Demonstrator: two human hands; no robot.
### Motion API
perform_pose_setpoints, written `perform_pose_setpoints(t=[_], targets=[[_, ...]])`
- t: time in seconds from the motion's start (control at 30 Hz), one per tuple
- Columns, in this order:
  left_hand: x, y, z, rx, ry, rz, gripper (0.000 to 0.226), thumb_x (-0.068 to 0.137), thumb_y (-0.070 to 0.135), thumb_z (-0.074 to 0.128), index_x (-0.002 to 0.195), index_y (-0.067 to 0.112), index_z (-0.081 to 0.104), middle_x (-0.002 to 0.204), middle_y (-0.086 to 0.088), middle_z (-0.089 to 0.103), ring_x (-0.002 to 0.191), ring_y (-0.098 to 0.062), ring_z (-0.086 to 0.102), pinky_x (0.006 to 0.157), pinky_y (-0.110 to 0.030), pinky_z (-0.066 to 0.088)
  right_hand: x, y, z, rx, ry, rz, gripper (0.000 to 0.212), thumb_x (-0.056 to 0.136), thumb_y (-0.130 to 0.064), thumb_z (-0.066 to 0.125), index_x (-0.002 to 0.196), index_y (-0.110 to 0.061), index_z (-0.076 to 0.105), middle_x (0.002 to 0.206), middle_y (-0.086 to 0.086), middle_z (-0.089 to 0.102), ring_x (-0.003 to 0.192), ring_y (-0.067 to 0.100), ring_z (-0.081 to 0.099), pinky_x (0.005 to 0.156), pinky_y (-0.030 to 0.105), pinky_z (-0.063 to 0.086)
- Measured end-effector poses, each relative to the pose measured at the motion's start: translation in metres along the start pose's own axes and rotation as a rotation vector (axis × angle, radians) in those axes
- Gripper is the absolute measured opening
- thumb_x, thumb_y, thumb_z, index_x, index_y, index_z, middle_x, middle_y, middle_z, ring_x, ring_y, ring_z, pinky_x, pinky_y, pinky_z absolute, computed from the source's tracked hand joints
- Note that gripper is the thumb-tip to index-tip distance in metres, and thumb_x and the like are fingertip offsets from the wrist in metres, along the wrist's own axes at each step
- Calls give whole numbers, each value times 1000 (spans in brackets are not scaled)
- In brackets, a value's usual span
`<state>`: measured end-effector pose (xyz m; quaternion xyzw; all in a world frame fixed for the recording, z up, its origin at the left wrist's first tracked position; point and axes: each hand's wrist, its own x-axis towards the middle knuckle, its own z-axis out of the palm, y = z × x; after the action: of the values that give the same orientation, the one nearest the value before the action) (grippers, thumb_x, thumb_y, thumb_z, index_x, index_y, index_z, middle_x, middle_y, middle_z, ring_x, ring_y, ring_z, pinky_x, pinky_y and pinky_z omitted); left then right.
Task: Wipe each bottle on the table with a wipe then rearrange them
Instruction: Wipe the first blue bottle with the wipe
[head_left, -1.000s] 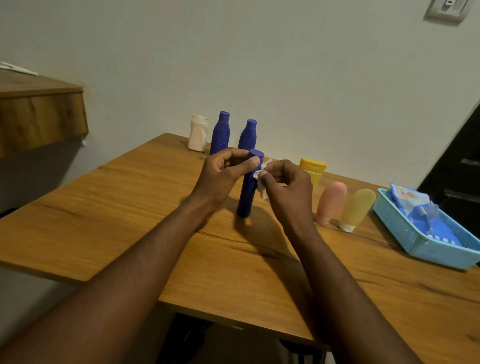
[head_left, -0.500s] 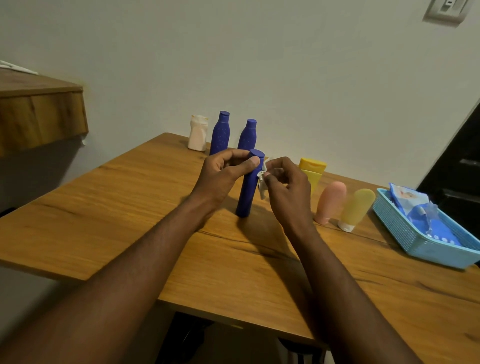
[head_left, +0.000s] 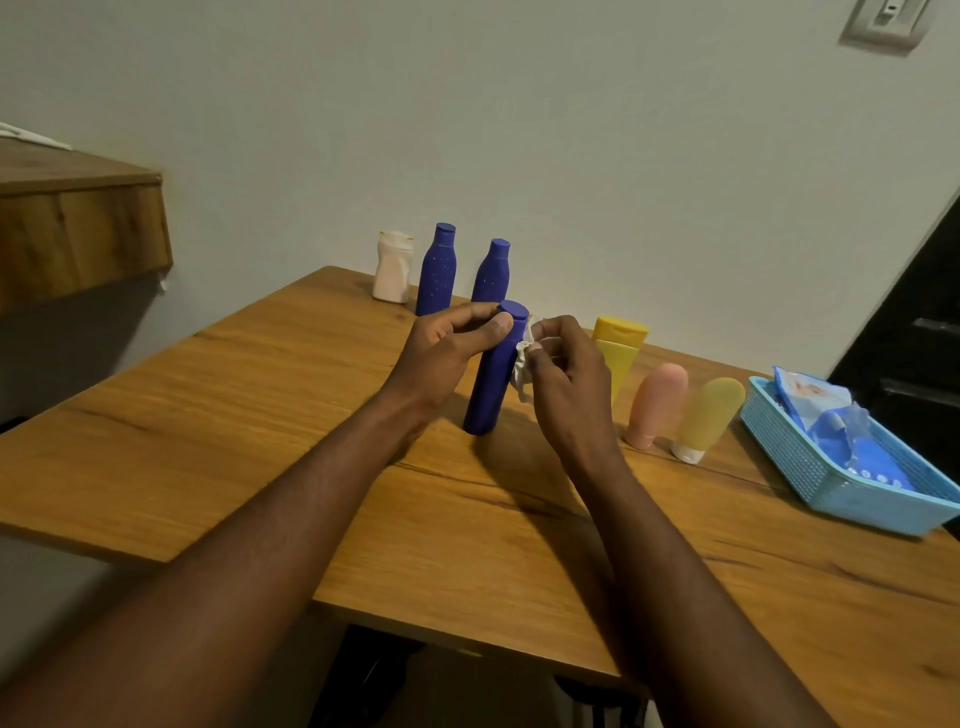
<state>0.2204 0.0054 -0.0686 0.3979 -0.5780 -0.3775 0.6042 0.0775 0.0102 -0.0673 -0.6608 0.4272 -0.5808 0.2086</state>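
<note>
Mid-frame, the blue bottle (head_left: 488, 395) stands on the desk (head_left: 234, 415). The left hand (head_left: 441, 358) has its grip pinched on the cap. The right hand (head_left: 569, 384) pinches the wipe (head_left: 521, 366), which has slid from the cap down the side. This bottle looks half wiped.

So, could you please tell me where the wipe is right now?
In the head view, the white wipe is mid-frame, pinched in the right hand against the blue bottle that the left hand holds.

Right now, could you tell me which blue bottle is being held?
The front blue bottle: the left hand grips its neck. The other two blue bottles stand untouched behind it, near the wall.
</note>
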Motion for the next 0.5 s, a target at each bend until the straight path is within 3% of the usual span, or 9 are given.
perform_pose_setpoints(t=[0.17,0.27,0.5], targets=[[-1,1,-1,-15,-21,-10,19,108,21,55,114,23,73,103,7,75,86,11,68,69,-2,47,0,0,0,0,-6,-30,17,98,-7,53,96,-23,59,86,-12,64,81,2,63,64,19,52],[0,1,-2,-30,-13,-16,18,107,23,56,111,28,73,100,13,77,88,11,69,69,-2,47,-1,-1,-1,-14,0,-52,21,96,-4,53,91,-23,60,83,-15,64,79,-2,61,62,12,47],[2,-3,-4,-28,17,-1,27,105,25,61,126,13,73,112,3,76,93,9,69,72,-2,47,-2,-4,-1,-55,-10,-91,22,97,-6,55,92,-25,62,85,-21,62,83,-9,59,65,6,45]])
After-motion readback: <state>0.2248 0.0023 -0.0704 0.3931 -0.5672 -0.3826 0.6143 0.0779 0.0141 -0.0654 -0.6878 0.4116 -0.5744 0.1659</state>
